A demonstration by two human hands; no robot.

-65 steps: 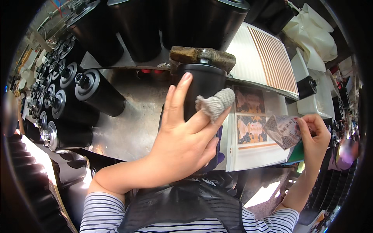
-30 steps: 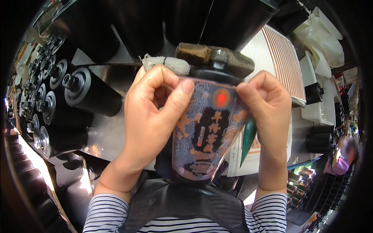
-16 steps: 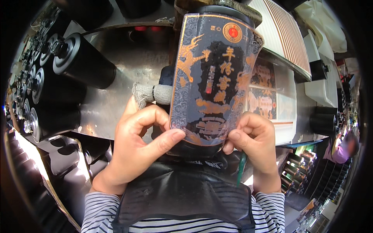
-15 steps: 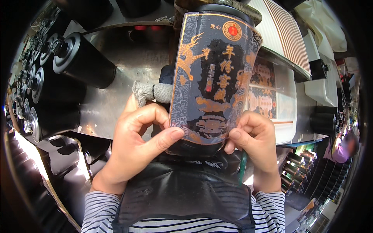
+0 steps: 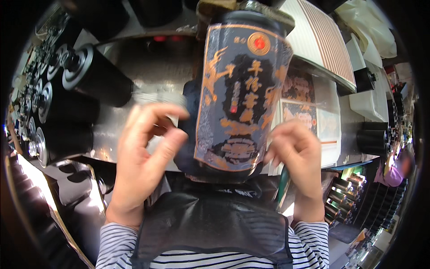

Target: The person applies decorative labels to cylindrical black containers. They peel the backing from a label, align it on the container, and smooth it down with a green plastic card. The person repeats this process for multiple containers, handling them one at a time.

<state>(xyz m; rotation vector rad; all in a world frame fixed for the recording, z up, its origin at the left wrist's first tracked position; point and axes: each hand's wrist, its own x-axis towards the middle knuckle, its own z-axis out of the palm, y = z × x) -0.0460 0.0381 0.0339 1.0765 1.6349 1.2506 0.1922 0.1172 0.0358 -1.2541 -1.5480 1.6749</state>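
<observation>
A large black bottle [image 5: 215, 175] lies in front of me, its far end resting by a wooden block. A dark label sheet with gold and orange print [image 5: 237, 134] covers its upper side, its right edge curling outward. My left hand [image 5: 143, 157] is left of the bottle, thumb and forefinger apart, holding nothing visible. A grey knit sleeve [image 5: 159, 97], blurred, seems to cover one of its fingers. My right hand [image 5: 298, 157] is beside the label's lower right edge, fingers loosely curled and blurred, apparently off the label. Behind it hangs a green strip [image 5: 282, 186].
Several black bottles [image 5: 71, 110] stand at the left on the metal table [image 5: 105, 139]. To the right are printed label sheets [image 5: 329, 116], a striped stack [image 5: 320, 45] and a white bin [image 5: 369, 105]. A person in purple [image 5: 392, 172] is far right.
Both hands have come away from the label's lower corners, the left moving left with the grey knit sleeve. The bottle and label appear slightly lower and further left.
</observation>
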